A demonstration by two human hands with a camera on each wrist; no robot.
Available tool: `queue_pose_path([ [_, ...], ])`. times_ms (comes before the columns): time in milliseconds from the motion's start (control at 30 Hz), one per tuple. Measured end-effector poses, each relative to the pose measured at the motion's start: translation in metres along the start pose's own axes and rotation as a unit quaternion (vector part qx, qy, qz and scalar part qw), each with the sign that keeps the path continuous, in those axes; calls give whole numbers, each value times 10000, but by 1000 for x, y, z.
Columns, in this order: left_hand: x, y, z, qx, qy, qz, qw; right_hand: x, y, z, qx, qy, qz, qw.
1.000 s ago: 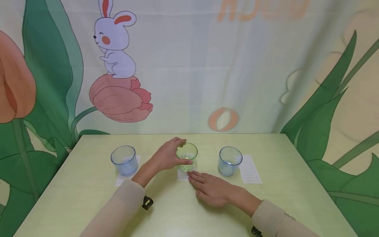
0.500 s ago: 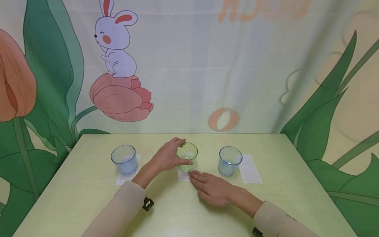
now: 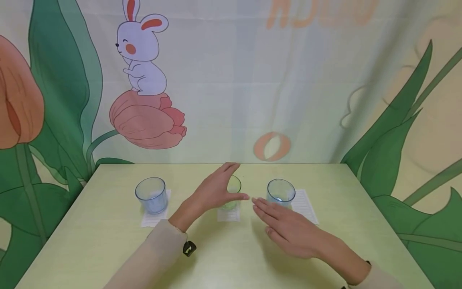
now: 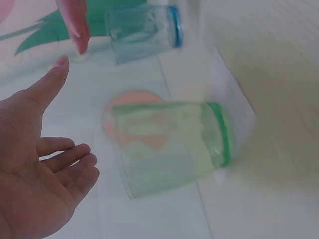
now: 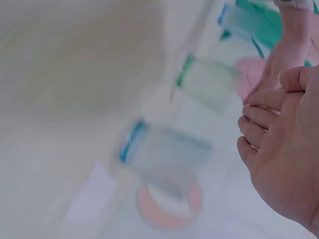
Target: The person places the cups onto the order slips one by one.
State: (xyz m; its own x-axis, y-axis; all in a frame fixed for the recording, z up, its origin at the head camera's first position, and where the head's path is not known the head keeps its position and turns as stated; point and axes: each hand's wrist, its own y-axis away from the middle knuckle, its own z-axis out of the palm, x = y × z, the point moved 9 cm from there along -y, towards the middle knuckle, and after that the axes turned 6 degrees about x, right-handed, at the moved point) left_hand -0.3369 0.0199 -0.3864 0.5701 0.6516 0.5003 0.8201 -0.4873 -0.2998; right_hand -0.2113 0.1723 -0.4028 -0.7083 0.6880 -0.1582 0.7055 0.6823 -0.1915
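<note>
A green-tinted glass (image 3: 234, 186) stands upright at the middle of the table on a slip of lined paper (image 3: 229, 215). My left hand (image 3: 213, 191) hovers in front of it, thumb and fingers spread, and hides much of it in the head view. The left wrist view shows a gap between that hand (image 4: 42, 169) and the green glass (image 4: 164, 147). My right hand (image 3: 290, 228) is off the table with its fingers straight, nearest to the right blue glass (image 3: 280, 190) and covering its lower part. Neither hand holds anything.
Another blue glass (image 3: 151, 195) stands at the left, on its own paper slip (image 3: 154, 219). A third lined paper slip (image 3: 305, 206) lies to the right of the right blue glass. Behind the table (image 3: 223, 261) hangs a printed curtain (image 3: 306, 80).
My left hand has let go of the green glass and moved slightly right and up. My right hand has left the middle paper slip and moved right. The glasses stay in place.
</note>
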Motion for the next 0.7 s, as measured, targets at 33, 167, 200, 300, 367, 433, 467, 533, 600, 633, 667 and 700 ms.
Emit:
queue_pose_path([
  [33, 8, -2, 2, 19, 21, 55, 10000, 5, 7, -9, 130, 132, 68, 9998],
  [167, 35, -11, 21, 135, 121, 261, 9995, 32, 36, -38, 578, 495, 315, 9966],
  [200, 41, -13, 30, 148, 146, 299, 9993, 40, 43, -42, 647, 534, 371, 9958],
  [300, 52, -18, 60, 70, 229, 318, 9992, 63, 64, -48, 775, 555, 510, 9941],
  [367, 55, -21, 78, 13, 284, 246, 9993, 77, 76, -44, 764, 473, 639, 9939],
  [433, 56, -25, 90, 7, 379, 137, 9992, 90, 87, -35, 723, 353, 753, 9939],
  [467, 56, -27, 94, 15, 445, 70, 9990, 95, 91, -30, 701, 296, 802, 9939],
  [533, 56, -31, 98, 57, 550, -10, 9985, 104, 99, -19, 653, 239, 870, 9938],
  [600, 57, -34, 100, 75, 591, -74, 9982, 109, 105, -7, 621, 275, 852, 9940],
  [633, 57, -36, 100, 77, 596, -89, 9982, 111, 107, -2, 612, 304, 843, 9941],
  [667, 58, -38, 101, 67, 613, -98, 9980, 112, 109, 2, 616, 333, 817, 9942],
  [700, 58, -39, 102, 51, 616, -91, 9980, 113, 111, 6, 612, 380, 795, 9942],
])
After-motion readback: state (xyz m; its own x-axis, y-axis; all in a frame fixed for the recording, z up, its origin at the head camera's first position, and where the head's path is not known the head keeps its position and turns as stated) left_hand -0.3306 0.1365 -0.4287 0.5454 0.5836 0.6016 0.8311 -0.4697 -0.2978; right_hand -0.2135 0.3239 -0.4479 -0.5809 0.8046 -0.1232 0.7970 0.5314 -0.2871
